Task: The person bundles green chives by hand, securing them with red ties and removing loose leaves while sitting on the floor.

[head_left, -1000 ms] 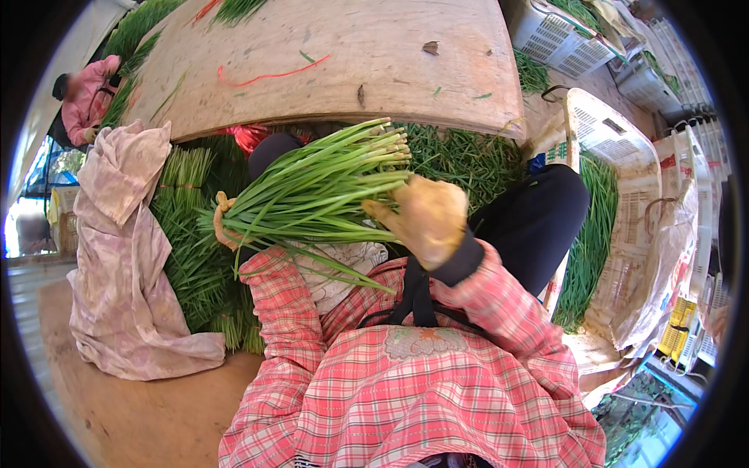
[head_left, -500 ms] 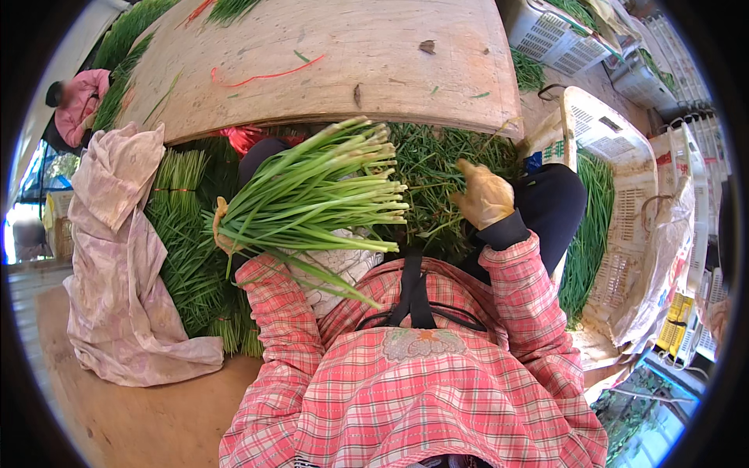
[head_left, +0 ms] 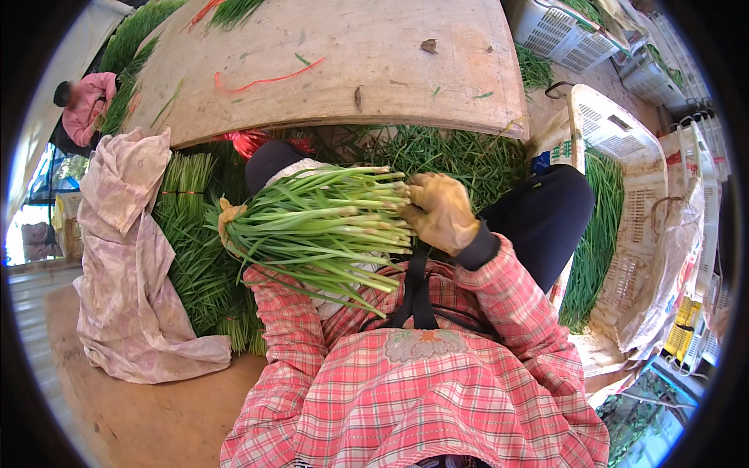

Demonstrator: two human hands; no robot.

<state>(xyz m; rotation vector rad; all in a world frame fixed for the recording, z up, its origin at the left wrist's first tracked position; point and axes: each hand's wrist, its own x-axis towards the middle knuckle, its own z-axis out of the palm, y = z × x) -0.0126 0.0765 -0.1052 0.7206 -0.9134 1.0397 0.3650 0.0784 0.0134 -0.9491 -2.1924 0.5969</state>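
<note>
A thick bunch of chives (head_left: pixel 328 222) lies sideways across my lap, its pale cut stem ends pointing right. My left hand (head_left: pixel 230 222), in a tan glove, is wrapped around the leafy part at the left; most of it is hidden behind the leaves. At the stem ends, my gloved right hand (head_left: pixel 443 212) has its fingers curled in, pinching at the pale tips. What exactly sits between those fingertips is partly hidden. Loose green leaves and trimmings (head_left: pixel 460 160) lie heaped beyond my right hand, between my knees and the board.
A wooden board (head_left: pixel 351 70) spans the far side, with a red tie strip (head_left: pixel 269 78) on it. Tied chive bundles (head_left: pixel 187 183) stand at my left beside a draped cloth (head_left: pixel 125 257). A white crate (head_left: pixel 620 257) of chives is at my right. Another person (head_left: pixel 87 109) sits far left.
My right hand has moved left and toward me, from over the trimmings to the stem ends, its fingers closing there. The bunch has lowered and levelled.
</note>
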